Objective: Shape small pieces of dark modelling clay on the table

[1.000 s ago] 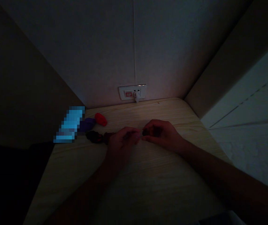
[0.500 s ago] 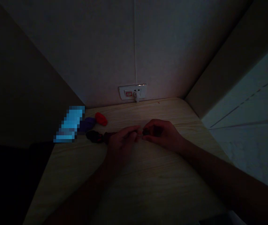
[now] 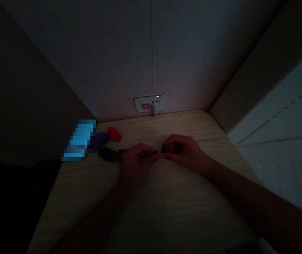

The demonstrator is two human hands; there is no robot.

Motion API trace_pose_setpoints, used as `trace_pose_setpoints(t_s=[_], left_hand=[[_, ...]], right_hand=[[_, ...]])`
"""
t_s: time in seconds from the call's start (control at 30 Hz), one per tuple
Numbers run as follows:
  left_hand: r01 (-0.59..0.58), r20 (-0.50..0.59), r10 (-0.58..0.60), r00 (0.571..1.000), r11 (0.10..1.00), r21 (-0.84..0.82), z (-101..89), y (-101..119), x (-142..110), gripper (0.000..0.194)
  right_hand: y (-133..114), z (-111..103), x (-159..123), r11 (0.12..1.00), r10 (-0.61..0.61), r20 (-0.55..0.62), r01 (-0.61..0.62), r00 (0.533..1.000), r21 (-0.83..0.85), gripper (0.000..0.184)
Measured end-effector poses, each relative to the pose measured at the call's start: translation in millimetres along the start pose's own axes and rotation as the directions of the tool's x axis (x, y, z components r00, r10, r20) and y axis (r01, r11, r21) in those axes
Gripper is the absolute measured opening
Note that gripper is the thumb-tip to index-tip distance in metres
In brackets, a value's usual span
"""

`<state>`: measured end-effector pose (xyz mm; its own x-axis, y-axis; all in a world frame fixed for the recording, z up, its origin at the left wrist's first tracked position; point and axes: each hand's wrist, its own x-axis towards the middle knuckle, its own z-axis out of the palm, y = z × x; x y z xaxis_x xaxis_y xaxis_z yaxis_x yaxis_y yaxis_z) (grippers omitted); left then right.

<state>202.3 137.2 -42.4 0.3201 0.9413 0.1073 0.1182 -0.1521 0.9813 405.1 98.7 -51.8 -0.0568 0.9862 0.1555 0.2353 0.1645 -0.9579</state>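
Take all clock positions from your left hand [image 3: 139, 160], with 12 o'clock toward the wall [image 3: 100, 56]. The scene is dimly lit; fine detail is limited.

Left hand: positioned low over the wood-grain tabletop [image 3: 182, 204], fingers bent, thumb and index tip brought close together and pointing to 3 o'clock. You cannot tell from this view whether they grip anything.

Right hand [image 3: 179, 150]: located at 3 o'clock, its fingertips facing those of your left hand, just beside or touching them. The fingers are curled, with a narrow gap between thumb and index. A small dark patch [image 3: 165, 148] shows in this gap; whether it is a held piece or shadow, you cannot tell.

Loose items: a dark reddish piece [image 3: 120, 154] lies at 9 o'clock, partly hidden behind your left hand; contact cannot be confirmed. Farther out at 9 o'clock, just beside it, lies a black lump [image 3: 106, 154]. A purple lump [image 3: 99, 140] sits at 10 o'clock, next to a bright blue pixelated panel [image 3: 80, 139]. Between 10 and 11 o'clock, note the red oval piece [image 3: 114, 134].

Wall fittings: the socket plate [image 3: 137, 105] is at 12 o'clock, with a pale plug [image 3: 154, 108] inserted.
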Motion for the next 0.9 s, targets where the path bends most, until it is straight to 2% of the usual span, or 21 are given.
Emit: trace_pose_setpoints(t_s=[0.1, 0.27, 0.4, 0.67, 0.83, 0.9], left_hand=[[-0.006, 0.022, 0.007, 1.000, 1.000, -0.012, -0.6, -0.9, -0.9, 0.004], [-0.085, 0.045, 0.084, 0.995, 0.996, 0.004, -2.9, -2.1, -1.0, 0.019], [-0.117, 0.040, 0.115, 0.993, 0.992, 0.053, -4.0, -3.9, -0.1, 0.018], [-0.074, 0.024, 0.073, 0.997, 0.996, 0.057, -3.0, -4.7, -0.4, 0.018], [-0.098, 0.019, 0.097, 0.995, 0.995, 0.035, -2.3, 1.9, -0.5, 0.030], [-0.073, 0.017, 0.073, 0.997, 0.997, 0.028, -1.5, 2.8, -0.3, 0.022]], right_hand=[[1.3, 0.2, 0.0, 1.000, 0.006, 0.001, -0.006, 1.000, 0.009, 0.029], [1.8, 0.3, 0.2, 1.000, -0.016, -0.007, 0.016, 1.000, -0.017, 0.030], [-0.6, 0.5, -0.2, 1.000, 0.005, -0.004, -0.005, 1.000, 0.001, 0.031], [-0.6, 0.7, -0.6, 1.000, 0.004, 0.007, -0.004, 1.000, -0.008, 0.030], [0.9, 0.0, -1.0, 1.000, -0.004, 0.007, 0.005, 1.000, -0.026, 0.031], [0.4, 0.0, -1.0, 0.999, -0.011, 0.008, 0.011, 1.000, -0.031, 0.030]])
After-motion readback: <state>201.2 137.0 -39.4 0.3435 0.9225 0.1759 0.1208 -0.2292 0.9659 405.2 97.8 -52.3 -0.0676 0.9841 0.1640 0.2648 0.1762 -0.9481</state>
